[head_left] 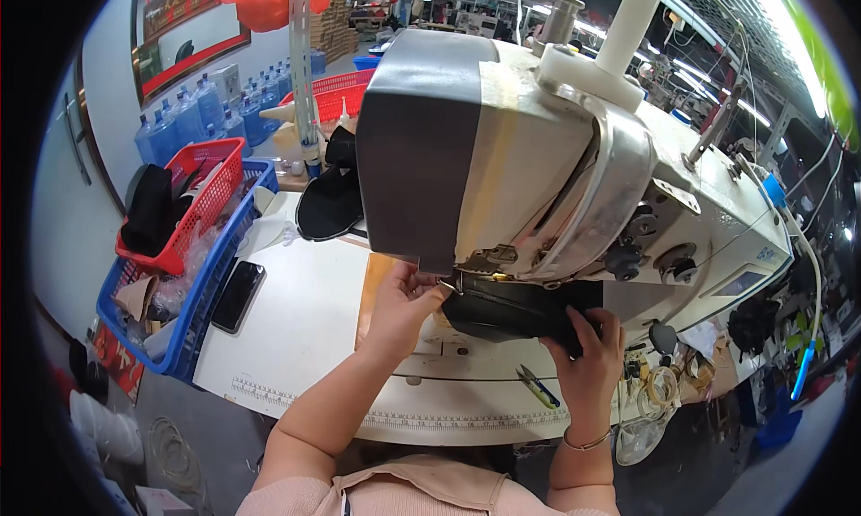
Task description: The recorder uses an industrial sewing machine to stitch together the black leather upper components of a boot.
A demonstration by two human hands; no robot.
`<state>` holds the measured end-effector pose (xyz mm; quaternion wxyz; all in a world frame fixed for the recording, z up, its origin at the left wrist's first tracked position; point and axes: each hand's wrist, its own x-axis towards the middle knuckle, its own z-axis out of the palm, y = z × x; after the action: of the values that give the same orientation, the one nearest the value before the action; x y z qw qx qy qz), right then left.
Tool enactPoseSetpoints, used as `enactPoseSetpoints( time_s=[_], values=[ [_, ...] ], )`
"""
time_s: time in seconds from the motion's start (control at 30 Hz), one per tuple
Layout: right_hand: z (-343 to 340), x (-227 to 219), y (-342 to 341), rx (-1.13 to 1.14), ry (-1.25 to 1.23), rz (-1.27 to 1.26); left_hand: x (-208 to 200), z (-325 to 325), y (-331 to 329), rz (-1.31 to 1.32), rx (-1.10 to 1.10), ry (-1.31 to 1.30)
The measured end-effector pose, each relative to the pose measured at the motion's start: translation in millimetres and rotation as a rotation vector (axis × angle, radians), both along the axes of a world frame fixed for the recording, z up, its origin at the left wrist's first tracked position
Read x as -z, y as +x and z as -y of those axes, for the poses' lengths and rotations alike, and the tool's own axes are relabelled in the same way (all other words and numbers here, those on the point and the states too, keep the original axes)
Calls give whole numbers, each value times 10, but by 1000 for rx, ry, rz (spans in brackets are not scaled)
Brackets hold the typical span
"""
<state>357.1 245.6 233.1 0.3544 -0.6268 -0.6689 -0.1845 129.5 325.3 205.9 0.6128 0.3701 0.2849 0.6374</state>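
A black piece of leather-like material (502, 308) lies under the head of a large white and grey sewing machine (538, 157), a seam line running along its upper part. My right hand (592, 350) grips its right end, with the fingers curled over the edge. At the needle area, my left hand (408, 302) is closed in a pinch beside the piece's left end. A small shiny metal part shows at those fingertips, and what they pinch is too small to make out. The needle itself is hidden by the machine head.
Thread snips (538, 387) lie on the white table (305, 336) near its front ruler edge. A black phone (239, 296) rests at the left, next to a blue basket (188, 327) bearing a red basket (224, 179). Black shaped pieces (328, 202) sit behind. Tape rolls (662, 386) are at right.
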Motion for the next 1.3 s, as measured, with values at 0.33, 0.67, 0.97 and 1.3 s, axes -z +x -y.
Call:
enactPoseSetpoints(
  time_s=[0.33,0.67,0.97,1.3],
  values=[
    [119,-46,103,3,92,-46,10,19,-44,-174,32,5],
    [233,164,968,308,351,-77,23,-17,-54,-135,77,-8],
    [203,408,965,303,340,-161,37,-17,-39,-130,67,-4],
    [160,217,647,224,443,125,16,3,-57,-167,72,-5]
  ],
)
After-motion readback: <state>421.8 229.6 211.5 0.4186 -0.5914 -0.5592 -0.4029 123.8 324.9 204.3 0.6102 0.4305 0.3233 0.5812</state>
